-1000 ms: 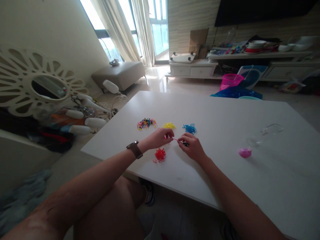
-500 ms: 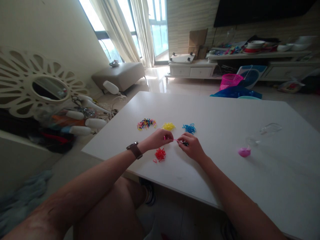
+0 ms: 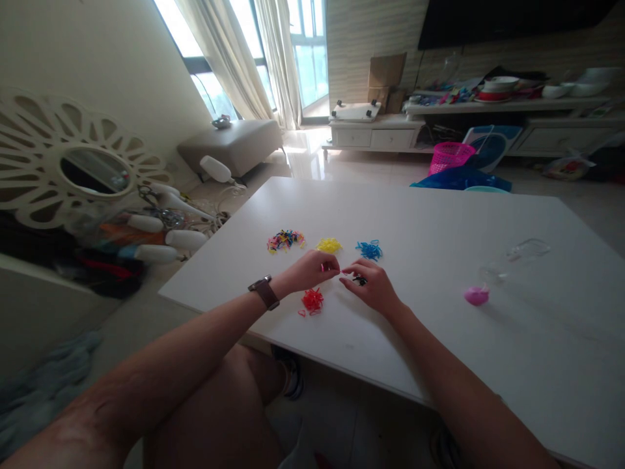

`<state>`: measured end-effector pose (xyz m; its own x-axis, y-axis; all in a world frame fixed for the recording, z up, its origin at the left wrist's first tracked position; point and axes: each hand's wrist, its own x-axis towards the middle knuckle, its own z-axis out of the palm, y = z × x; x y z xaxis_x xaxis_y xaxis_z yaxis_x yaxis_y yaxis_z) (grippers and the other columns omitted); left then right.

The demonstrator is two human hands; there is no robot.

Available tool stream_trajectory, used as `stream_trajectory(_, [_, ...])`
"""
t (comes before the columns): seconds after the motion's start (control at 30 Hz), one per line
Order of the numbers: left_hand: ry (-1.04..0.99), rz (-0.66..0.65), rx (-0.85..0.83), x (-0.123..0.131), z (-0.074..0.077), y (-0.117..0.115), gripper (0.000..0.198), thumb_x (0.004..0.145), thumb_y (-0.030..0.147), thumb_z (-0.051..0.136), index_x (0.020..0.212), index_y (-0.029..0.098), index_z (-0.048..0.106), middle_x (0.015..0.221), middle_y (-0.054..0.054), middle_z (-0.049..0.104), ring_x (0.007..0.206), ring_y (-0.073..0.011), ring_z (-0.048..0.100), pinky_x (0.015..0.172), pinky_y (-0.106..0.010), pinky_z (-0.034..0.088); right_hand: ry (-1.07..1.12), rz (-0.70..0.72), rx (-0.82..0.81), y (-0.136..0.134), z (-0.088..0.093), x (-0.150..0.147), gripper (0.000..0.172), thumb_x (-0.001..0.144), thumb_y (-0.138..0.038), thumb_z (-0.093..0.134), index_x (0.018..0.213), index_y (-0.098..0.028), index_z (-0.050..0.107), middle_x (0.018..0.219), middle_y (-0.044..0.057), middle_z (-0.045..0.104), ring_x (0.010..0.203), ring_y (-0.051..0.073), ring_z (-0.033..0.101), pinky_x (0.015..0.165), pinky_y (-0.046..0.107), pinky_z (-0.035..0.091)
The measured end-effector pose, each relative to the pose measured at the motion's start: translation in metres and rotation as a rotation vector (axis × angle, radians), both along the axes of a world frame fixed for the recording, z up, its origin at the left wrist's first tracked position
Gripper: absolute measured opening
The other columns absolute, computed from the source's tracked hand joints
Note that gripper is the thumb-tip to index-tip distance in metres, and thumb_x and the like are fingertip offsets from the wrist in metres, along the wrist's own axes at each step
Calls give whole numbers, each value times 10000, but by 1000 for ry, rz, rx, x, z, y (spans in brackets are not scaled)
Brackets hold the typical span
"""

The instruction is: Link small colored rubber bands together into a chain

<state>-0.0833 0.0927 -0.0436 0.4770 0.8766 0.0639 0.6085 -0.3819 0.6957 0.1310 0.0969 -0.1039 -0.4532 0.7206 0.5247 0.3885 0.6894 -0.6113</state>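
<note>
Head cam: left hand pinches a pink band just above the table. Right hand curls over black bands, can't tell if it's gripping. Red pile sits nearer, yellow pile and blue pile beyond.

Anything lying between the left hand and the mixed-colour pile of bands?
Nothing visible. Only bare table lies between the left hand, pinching a pink band, and the mixed-colour pile. The yellow pile sits off to the right of that line; the red pile is nearer the person.
</note>
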Motion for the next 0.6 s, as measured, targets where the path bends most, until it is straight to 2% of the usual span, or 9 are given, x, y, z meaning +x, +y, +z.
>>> stream_trajectory(0.13, [2,-2,9,0,0,0,136,878,232,623,831,160,728,739,-26,707,654,-124,594,632,-239,448,17,-20,-6,0,2,1,176,968,-311,608,855,-231,717,821,43,667,795,187,626,744,329,486])
stream_trajectory(0.4, [-20,25,65,0,0,1,111,850,179,625,780,165,709,734,-18,703,658,-121,592,655,-241,461,110,-18,-67,0,5,2,188,949,-305,627,800,-228,712,763,27,640,728,169,595,680,308,473])
stream_trajectory(0.6, [-17,99,108,-23,4,9,120,834,187,610,759,152,697,731,-34,703,670,-132,600,660,-249,467,192,-84,-85,4,9,7,189,923,-287,631,757,-225,698,769,27,660,714,167,610,654,308,480])
